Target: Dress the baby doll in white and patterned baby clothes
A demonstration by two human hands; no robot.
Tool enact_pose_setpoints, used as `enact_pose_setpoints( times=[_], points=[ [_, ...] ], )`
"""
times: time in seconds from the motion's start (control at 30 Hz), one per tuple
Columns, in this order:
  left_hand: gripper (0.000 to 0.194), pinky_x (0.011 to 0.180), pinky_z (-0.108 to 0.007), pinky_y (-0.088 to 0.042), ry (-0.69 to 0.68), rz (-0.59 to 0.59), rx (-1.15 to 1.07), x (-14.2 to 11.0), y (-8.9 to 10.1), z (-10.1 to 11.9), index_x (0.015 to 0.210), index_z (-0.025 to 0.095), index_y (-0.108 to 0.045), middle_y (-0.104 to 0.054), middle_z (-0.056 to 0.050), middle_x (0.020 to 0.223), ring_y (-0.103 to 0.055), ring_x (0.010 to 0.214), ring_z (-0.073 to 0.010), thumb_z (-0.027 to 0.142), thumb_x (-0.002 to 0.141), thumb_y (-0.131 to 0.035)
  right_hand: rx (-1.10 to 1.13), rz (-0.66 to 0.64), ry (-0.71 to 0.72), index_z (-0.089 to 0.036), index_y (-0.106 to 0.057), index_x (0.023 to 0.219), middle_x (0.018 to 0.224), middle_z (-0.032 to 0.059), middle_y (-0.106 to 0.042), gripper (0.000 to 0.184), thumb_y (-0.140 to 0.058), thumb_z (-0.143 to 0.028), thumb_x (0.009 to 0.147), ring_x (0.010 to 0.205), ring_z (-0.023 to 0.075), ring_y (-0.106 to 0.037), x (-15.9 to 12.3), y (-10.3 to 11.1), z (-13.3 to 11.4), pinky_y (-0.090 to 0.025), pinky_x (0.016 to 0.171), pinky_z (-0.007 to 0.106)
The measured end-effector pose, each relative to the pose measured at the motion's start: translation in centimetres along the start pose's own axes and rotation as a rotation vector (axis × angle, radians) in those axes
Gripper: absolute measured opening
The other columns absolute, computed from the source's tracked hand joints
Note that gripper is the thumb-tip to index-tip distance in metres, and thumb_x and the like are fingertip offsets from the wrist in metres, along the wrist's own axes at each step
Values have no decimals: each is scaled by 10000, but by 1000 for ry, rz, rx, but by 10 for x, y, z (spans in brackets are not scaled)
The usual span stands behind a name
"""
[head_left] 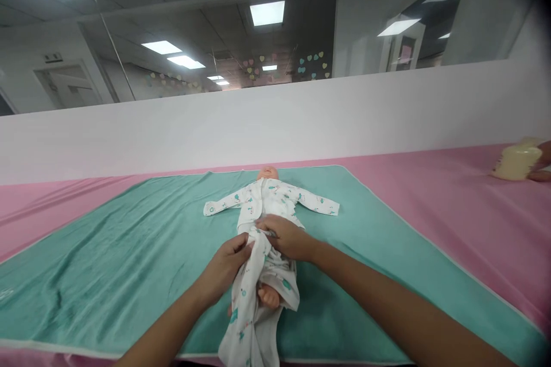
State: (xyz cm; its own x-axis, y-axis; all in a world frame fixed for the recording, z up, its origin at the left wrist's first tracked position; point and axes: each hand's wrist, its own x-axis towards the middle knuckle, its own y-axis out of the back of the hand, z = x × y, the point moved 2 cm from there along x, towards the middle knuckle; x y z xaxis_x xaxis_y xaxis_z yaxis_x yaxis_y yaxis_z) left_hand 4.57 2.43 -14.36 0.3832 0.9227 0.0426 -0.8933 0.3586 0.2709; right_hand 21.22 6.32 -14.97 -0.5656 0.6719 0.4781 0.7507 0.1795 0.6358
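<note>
A baby doll [268, 172] lies on its back on a green towel [129, 252], head toward the wall. It wears a white printed baby top [275, 195] with both sleeves spread out to the sides. White printed baby pants [247, 298] are bunched around its legs, and one bare foot [269, 296] shows at an opening. My left hand [228, 264] pinches the cloth of the pants at the left of the doll's waist. Across from it, my right hand [286, 237] grips the waist cloth, its fingertips partly hidden in the folds.
Pink cloth [465, 212] covers the table around the towel. At the far right another person's hand [543, 161] holds a pale yellow bottle [516, 160]. A white wall [258, 126] with large windows above it stands behind the table.
</note>
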Motion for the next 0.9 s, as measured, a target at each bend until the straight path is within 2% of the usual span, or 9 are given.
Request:
enact_pose_setpoints(
  times=[0.07,0.13,0.27,0.47,0.53,0.6,0.77,0.83,0.9],
  points=[
    [343,607,-229,-383,7,131,-19,2,1,-2,868,170,-597,-571,-3,747,-474,670,-142,487,817,-475,-133,69,25,-219,-576,1124,1165,60,-595,340,-383,-396,907,1136,210,-488,3,-3,13,-255,1042,424],
    [349,584,-218,-373,19,207,-26,3,2,-2,846,181,-591,-568,9,723,-475,657,-138,509,808,-478,-207,173,0,-223,-511,1221,1249,66,-544,381,-382,-400,909,1216,209,-423,0,-5,27,-194,1081,436],
    [347,545,-204,-363,42,290,-118,16,6,-1,774,177,-566,-558,27,681,-477,610,-116,520,778,-518,-246,344,-39,-188,-503,1211,1322,85,-466,396,-379,-412,909,1270,194,-345,-9,-3,45,-222,1088,397],
    [225,593,-232,-433,52,290,-466,63,14,-3,780,151,-574,-622,-12,702,-559,624,-135,373,751,-599,-293,470,-208,-173,-541,1023,1304,96,-453,298,-358,-379,912,1254,197,-345,-13,14,75,-271,1049,375],
    [210,622,-266,-460,136,217,-535,72,15,-4,823,132,-596,-644,-49,715,-593,646,-166,330,753,-602,-342,499,-307,-183,-527,996,1250,93,-476,260,-354,-355,909,1184,200,-408,-16,21,87,-330,982,358],
    [252,658,-294,-476,215,82,-546,71,16,-4,872,113,-617,-666,-87,764,-620,696,-198,336,758,-604,-384,504,-413,-189,-521,938,1141,84,-514,231,-355,-346,905,1061,194,-480,-20,27,97,-373,892,332],
    [317,624,-262,-461,249,-210,-306,42,37,3,885,113,-644,-672,-114,890,-625,760,-208,373,707,-676,-475,480,-493,-200,-496,815,974,48,-517,215,-380,-363,893,872,167,-503,-24,33,104,-360,745,287],
    [297,607,-240,-440,222,-251,-224,39,49,7,871,124,-636,-663,-99,900,-614,762,-194,317,662,-721,-488,496,-488,-201,-493,798,959,37,-511,210,-401,-369,884,841,156,-496,-23,36,103,-345,713,275],
    [267,600,-227,-420,137,-183,-221,46,54,7,841,140,-611,-646,-64,849,-593,730,-164,315,669,-714,-462,488,-495,-196,-492,758,895,22,-506,222,-433,-381,865,791,142,-484,-23,37,102,-338,692,266]
  ],
)
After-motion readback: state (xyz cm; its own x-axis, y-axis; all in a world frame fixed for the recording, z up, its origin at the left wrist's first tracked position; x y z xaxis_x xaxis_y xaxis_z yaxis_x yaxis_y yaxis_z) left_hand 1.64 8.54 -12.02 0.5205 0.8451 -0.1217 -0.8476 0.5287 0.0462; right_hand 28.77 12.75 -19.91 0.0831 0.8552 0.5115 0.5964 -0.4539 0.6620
